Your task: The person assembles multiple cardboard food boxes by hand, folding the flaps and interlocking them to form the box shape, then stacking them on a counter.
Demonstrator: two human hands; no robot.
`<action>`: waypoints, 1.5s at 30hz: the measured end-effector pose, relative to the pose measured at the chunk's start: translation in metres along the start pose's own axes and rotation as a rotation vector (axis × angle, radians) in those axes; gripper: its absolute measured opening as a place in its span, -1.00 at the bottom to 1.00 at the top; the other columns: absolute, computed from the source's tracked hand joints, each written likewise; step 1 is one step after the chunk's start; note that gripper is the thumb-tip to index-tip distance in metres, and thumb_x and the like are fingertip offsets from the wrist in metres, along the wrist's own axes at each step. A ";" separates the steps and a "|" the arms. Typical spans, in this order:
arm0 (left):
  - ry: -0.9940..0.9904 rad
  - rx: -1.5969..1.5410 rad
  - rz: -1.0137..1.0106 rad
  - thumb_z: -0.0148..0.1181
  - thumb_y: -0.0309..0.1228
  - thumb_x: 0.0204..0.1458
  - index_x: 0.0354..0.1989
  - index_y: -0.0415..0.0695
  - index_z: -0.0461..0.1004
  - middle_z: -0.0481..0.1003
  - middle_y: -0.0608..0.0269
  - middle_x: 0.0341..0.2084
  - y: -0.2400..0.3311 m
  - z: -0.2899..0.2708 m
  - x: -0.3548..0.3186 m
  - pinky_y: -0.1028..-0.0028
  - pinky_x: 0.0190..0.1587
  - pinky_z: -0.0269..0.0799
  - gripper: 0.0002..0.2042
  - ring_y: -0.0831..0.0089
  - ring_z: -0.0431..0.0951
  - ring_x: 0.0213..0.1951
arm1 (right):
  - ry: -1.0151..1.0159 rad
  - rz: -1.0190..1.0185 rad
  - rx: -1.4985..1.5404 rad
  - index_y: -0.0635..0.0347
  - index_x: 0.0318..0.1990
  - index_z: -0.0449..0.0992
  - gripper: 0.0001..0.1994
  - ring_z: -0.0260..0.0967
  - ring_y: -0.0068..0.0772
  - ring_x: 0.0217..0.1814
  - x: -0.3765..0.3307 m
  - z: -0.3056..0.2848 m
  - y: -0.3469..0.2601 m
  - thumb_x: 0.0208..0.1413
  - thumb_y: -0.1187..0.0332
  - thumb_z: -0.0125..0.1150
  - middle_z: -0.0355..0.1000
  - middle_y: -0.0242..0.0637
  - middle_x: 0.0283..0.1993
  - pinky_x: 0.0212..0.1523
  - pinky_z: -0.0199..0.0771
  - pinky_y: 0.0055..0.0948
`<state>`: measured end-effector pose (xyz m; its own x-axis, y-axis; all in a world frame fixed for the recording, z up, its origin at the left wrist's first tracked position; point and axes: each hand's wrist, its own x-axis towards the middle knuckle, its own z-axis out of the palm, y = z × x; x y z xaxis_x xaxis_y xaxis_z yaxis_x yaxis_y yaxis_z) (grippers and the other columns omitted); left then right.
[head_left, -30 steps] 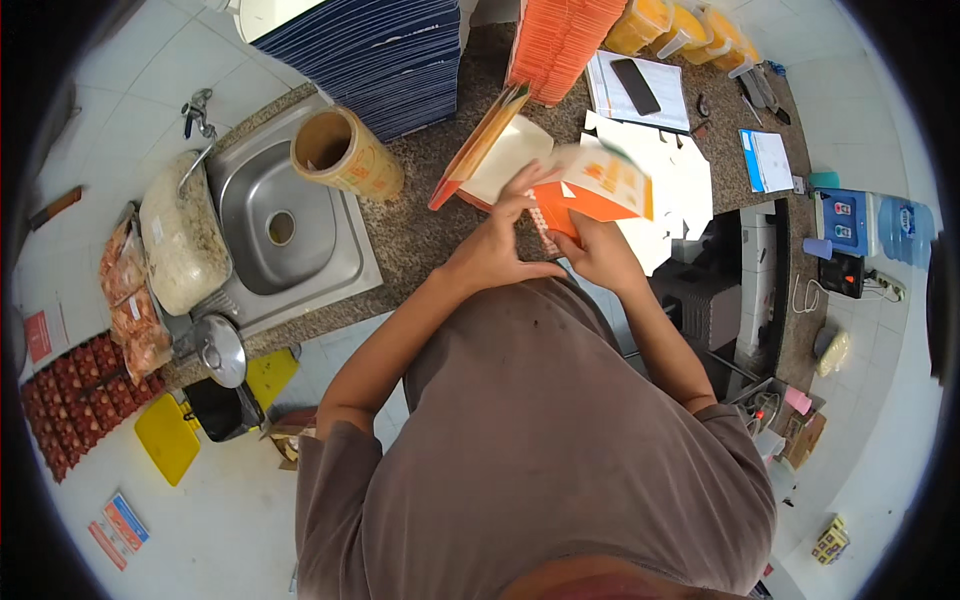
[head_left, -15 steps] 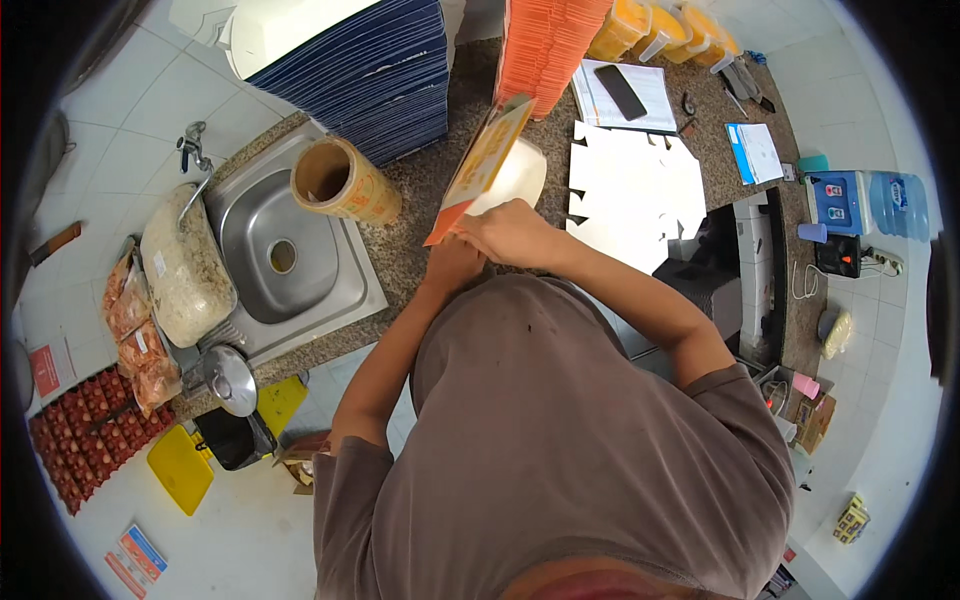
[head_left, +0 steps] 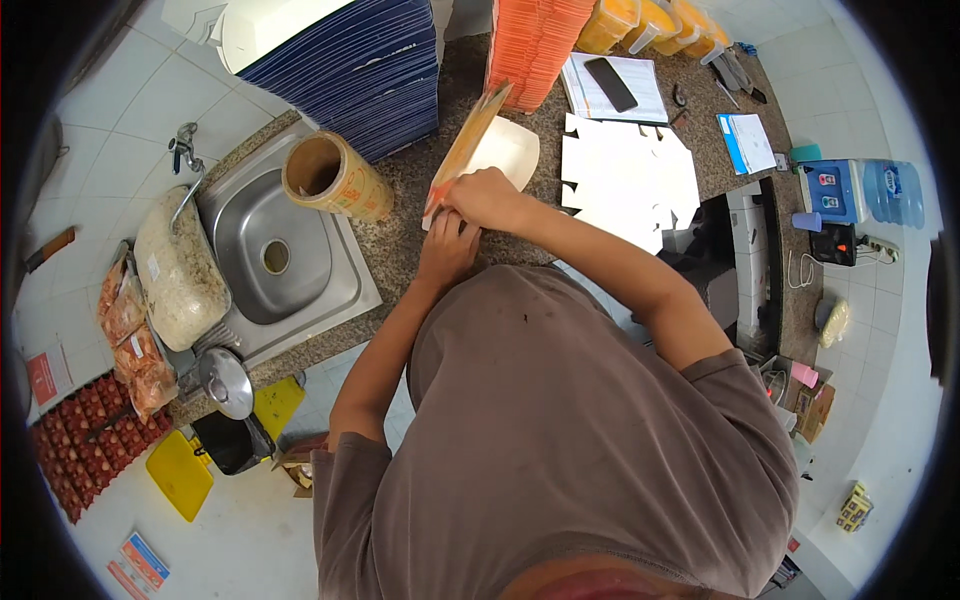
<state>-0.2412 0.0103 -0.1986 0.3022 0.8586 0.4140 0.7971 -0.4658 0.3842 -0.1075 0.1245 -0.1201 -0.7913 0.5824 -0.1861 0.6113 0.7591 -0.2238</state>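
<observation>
A partly folded cardboard food box, white inside with an orange and yellow outer wall, stands tilted on the counter in front of me. My right hand is closed on its near edge, fingers pinched at the corner. Just below it, my left hand has bent fingers gripping the same near corner; the fingertips are partly hidden by the box and the other hand. To the right lie flat white die-cut cardboard blanks. Behind the box rises a tall stack of nested orange boxes.
A tall stack of dark blue boxes stands at the back left, beside a cardboard tube and a steel sink. A phone rests on papers. Yellow-orange tubs line the back. A water dispenser stands right.
Both hands remain at the box's near corner. The box's coloured wall has turned more edge-on, and the left fingers have shifted up against the corner. The whole view has shifted slightly.
</observation>
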 end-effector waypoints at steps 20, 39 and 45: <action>0.104 -0.160 -0.001 0.22 -0.58 0.10 0.18 0.01 0.53 0.34 -0.29 0.04 -0.005 0.036 -0.007 -0.01 -0.03 0.52 -0.57 -0.25 0.39 -0.04 | 0.168 0.097 0.206 0.06 -0.20 0.71 -0.81 0.54 -0.01 -0.03 0.001 0.032 -0.003 0.16 0.24 0.24 0.62 -0.13 -0.14 -0.12 0.62 -0.10; 0.003 0.131 0.093 0.33 -0.31 0.17 -0.06 0.01 0.57 0.51 0.33 -0.16 0.042 -0.028 0.043 0.08 0.23 0.27 -0.80 0.28 0.52 0.02 | 0.368 0.550 0.206 0.20 0.04 0.66 -0.70 0.57 0.24 0.07 0.005 0.004 0.109 0.25 0.29 0.20 0.62 0.09 -0.04 0.08 0.59 0.06; -0.166 0.244 0.089 0.27 -0.29 0.22 -0.17 0.02 0.52 0.47 0.39 -0.23 0.025 -0.006 0.026 0.15 0.23 0.22 -0.89 0.36 0.50 -0.02 | 0.542 0.591 0.549 0.06 0.18 0.63 -0.57 0.59 0.13 0.12 -0.037 0.008 0.147 0.38 0.01 0.14 0.64 0.05 0.01 0.13 0.56 0.03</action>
<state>-0.2164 0.0200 -0.1731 0.4420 0.8493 0.2886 0.8596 -0.4930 0.1345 0.0119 0.2125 -0.1536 -0.1681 0.9855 0.0233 0.7231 0.1394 -0.6765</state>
